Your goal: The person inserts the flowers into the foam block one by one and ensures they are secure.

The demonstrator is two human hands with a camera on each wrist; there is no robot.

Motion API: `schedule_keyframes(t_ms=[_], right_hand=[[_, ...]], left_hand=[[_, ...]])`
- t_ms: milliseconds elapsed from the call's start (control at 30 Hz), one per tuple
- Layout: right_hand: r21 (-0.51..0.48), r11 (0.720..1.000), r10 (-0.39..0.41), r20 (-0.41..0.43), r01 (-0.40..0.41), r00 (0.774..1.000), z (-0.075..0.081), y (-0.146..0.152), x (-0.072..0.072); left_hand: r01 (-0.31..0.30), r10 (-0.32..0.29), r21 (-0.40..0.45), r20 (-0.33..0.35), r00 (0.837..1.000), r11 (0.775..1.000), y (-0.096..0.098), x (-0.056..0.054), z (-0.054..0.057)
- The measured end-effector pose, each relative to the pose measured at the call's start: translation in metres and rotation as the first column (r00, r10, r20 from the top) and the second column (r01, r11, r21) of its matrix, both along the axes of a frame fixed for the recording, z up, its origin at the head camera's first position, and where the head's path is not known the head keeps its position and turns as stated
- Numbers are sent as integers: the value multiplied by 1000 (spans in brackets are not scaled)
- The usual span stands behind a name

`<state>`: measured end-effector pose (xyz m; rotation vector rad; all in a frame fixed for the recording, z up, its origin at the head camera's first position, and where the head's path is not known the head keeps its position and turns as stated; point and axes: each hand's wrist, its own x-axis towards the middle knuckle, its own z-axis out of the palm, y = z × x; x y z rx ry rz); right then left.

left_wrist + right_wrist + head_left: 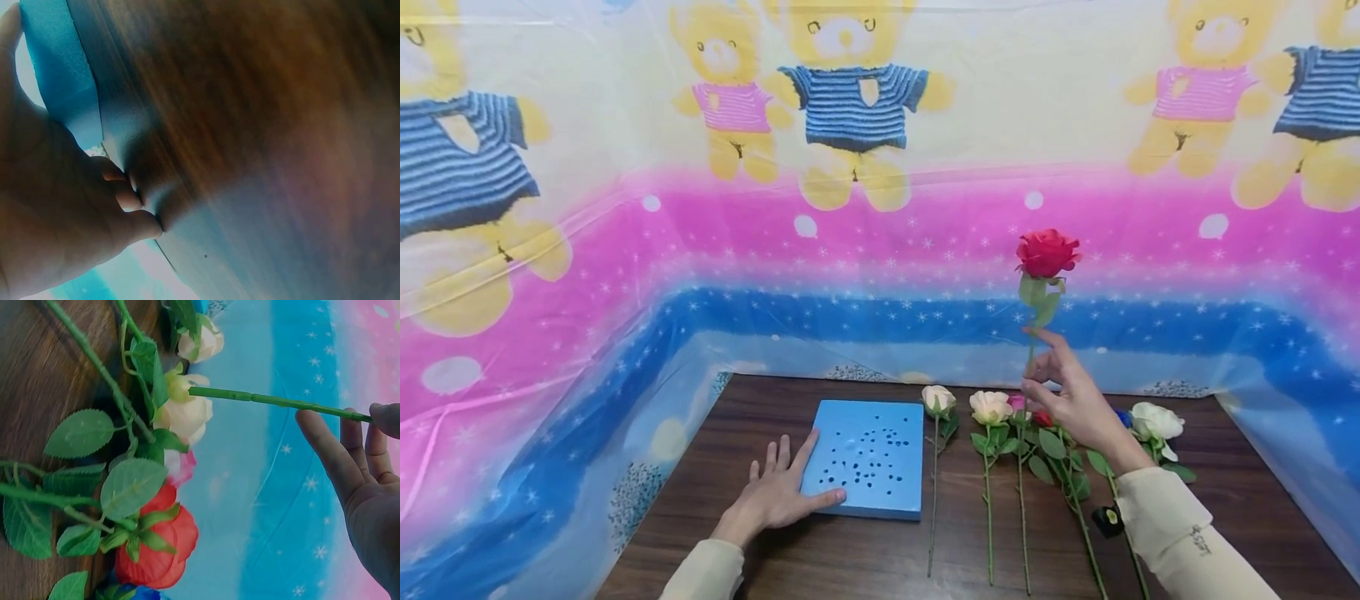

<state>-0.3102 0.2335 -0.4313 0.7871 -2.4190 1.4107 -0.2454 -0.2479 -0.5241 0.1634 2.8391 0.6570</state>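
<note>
My right hand [1071,404] pinches the green stem of a red rose [1048,253] between thumb and fingers, holding it upright above the table. In the right wrist view, the stem's [269,400] lower end juts out past the fingers. With fingers spread, my left hand [782,492] lies at the left side of a flat blue foam block [880,492], its thumb over the block's front left corner. Many small dark holes dot the block's top. The left wrist view shows the block's side [65,75] against the hand and several fingertips down on the table.
Right of the block, several roses lie on the dark wooden table [700,500], stems toward me: a white one [938,401], a cream one [991,407], then pink, red [162,544], blue and another white [1157,421]. A small black item [1107,521] shows beside the right sleeve. A printed cloth [850,317] hangs behind.
</note>
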Motion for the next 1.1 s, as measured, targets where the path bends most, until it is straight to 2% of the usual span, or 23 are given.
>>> schedule_keyframes(t_ms=[133, 400, 1100], right_hand=[[2, 1000, 13, -11, -13, 1000, 1, -9, -3], [-81, 993, 90, 73, -84, 993, 3, -28, -4], [-70, 991, 114, 42, -111, 993, 4, -61, -10]], left_hand=[[1, -1, 0, -1, 1000, 1000, 0, 0, 0], [-1, 1, -1, -1, 1000, 1000, -1, -1, -1], [-2, 2, 5, -6, 1000, 1000, -1, 1, -1]])
